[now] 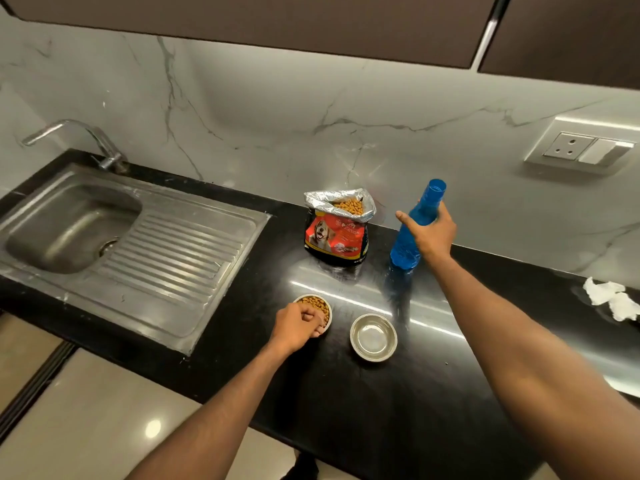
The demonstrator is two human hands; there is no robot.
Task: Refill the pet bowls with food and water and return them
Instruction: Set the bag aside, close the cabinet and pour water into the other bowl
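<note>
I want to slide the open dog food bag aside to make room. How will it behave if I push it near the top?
The dog food bag would likely tip rather than slide: it stands upright and tall for its base. Its crumpled foil mouth looks floppy, so it should buckle under the push. It is open with kibble near the brim, so a tilt could spill some.

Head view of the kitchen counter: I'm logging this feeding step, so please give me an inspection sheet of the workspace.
Surface: glossy black countertop, steel sink with drainboard set in at left.
Job's things: kibble bowl filled; second steel bowl beside it holds no kibble; open dog food bag upright behind them; blue bottle, uncapped.
Clutter: crumpled white tissue at right edge.
Hands: left hand grips the kibble bowl's rim; right hand holds the blue bottle.
Cables: nothing seen.
Surroundings: marble backsplash, tap, wall socket, dark upper cabinets.
</note>
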